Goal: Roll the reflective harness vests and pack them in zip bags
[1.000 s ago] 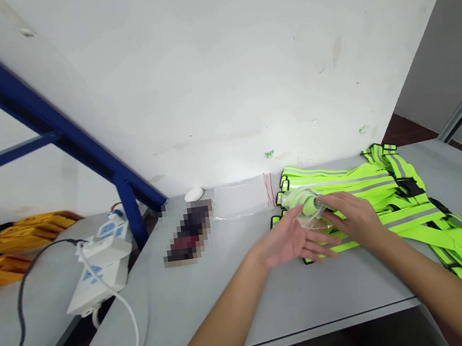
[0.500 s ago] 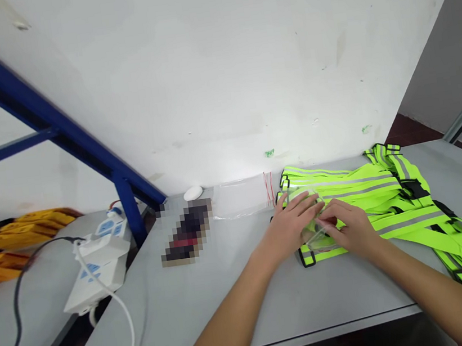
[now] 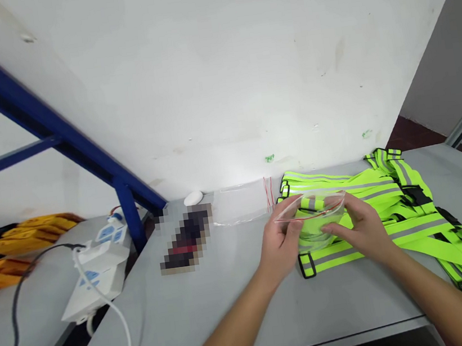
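Note:
Between my hands is a clear zip-lock bag (image 3: 319, 225) with a red line along its mouth, which gapes apart. My left hand (image 3: 277, 242) grips the bag's left side, thumb in front. On the other side, my right hand (image 3: 362, 227) pinches the bag's right edge with the fingers behind it. Neon yellow-green shows through the clear plastic; whether it is inside or behind the bag I cannot fully tell. Beneath and to the right, neon reflective straps (image 3: 416, 222) with grey stripes and black buckles lie in a pile.
A stack of clear zip-lock bags (image 3: 241, 203) lies flat left of the straps. Further left are a pixelated dark item (image 3: 186, 238) and a white oval object (image 3: 193, 198). White power strips (image 3: 99, 270) with cables sit by the blue frame (image 3: 130, 214). A wall (image 3: 244, 80) stands behind the grey table (image 3: 214, 305).
The bag's mouth has been spread apart and now faces up towards me. My right hand has moved from the bag's front to its right edge, and my left hand has turned, thumb forward.

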The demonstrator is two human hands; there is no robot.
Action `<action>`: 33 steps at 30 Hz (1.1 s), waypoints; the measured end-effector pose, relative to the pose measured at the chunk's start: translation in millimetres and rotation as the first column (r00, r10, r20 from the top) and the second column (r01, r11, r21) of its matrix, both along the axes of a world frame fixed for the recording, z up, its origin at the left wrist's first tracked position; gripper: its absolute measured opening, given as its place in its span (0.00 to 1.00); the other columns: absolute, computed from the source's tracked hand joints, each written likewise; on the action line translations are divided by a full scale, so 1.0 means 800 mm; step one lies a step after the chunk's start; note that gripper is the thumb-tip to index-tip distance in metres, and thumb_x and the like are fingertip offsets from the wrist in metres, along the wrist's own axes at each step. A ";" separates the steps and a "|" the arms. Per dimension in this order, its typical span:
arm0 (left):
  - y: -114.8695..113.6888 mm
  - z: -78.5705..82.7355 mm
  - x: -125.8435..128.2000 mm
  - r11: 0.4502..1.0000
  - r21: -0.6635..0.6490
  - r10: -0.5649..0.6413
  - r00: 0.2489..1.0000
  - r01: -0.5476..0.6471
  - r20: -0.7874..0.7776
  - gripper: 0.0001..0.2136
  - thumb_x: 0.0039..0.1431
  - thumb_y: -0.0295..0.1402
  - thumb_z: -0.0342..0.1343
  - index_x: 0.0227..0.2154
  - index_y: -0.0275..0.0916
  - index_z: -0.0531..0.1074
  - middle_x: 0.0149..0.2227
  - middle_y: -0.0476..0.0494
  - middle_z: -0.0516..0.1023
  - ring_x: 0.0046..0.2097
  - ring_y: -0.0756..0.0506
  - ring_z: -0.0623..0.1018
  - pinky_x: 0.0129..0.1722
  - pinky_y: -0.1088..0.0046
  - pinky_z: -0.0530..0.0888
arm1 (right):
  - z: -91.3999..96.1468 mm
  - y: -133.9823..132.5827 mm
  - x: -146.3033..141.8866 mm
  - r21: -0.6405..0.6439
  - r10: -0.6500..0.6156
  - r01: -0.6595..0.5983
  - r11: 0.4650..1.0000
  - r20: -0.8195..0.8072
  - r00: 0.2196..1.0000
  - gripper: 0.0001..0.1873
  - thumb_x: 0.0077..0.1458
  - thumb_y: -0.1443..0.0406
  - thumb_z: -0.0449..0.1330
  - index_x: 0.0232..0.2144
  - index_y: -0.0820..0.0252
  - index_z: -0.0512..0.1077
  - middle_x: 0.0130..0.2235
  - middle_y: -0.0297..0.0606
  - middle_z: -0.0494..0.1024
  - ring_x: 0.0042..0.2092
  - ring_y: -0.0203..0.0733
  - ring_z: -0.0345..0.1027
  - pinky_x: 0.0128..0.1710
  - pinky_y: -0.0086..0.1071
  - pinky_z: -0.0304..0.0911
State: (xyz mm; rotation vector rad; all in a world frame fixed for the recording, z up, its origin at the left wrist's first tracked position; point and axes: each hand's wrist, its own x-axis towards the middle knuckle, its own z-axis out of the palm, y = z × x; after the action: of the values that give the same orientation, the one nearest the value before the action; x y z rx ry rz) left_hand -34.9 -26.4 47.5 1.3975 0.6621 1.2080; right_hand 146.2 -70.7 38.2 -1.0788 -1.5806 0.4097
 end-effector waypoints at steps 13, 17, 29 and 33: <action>0.000 -0.005 0.019 0.899 -0.434 0.006 0.987 0.065 0.160 0.16 0.53 0.42 0.62 0.41 0.37 0.79 0.40 0.41 0.82 0.41 0.40 0.80 0.41 0.67 0.75 | -0.017 0.009 -0.020 -0.344 0.053 -0.192 0.919 -0.374 0.926 0.20 0.50 0.54 0.66 0.44 0.55 0.71 0.48 0.42 0.77 0.49 0.49 0.71 0.43 0.40 0.70; 0.002 -0.008 0.017 0.900 -0.436 0.039 0.990 0.025 0.138 0.19 0.53 0.45 0.61 0.43 0.37 0.78 0.39 0.42 0.82 0.42 0.40 0.80 0.39 0.67 0.75 | -0.014 0.008 -0.021 -0.465 0.045 -0.231 0.855 -0.376 0.925 0.24 0.48 0.52 0.66 0.46 0.55 0.72 0.43 0.39 0.79 0.44 0.48 0.73 0.38 0.38 0.71; 0.009 0.008 0.004 0.854 -0.511 0.050 0.963 0.096 0.266 0.28 0.56 0.56 0.52 0.55 0.45 0.68 0.57 0.42 0.72 0.56 0.41 0.73 0.50 0.69 0.72 | 0.012 0.025 -0.038 -0.368 -0.267 0.132 0.921 -0.346 0.900 0.24 0.48 0.51 0.65 0.19 0.56 0.57 0.20 0.25 0.56 0.23 0.32 0.49 0.22 0.28 0.52; 0.008 0.004 0.003 0.858 -0.511 0.081 0.973 0.042 0.216 0.27 0.55 0.48 0.59 0.57 0.51 0.64 0.59 0.46 0.70 0.55 0.44 0.73 0.50 0.71 0.72 | 0.001 0.038 -0.021 -0.374 -0.258 0.092 0.923 -0.421 0.870 0.23 0.48 0.50 0.65 0.20 0.55 0.57 0.20 0.26 0.58 0.23 0.33 0.51 0.22 0.28 0.54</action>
State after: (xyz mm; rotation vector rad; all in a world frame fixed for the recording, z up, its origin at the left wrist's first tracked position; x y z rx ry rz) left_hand -32.6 -19.9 50.7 0.7892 0.7663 1.0833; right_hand 129.7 -40.4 38.7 -1.2660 -0.9907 0.7777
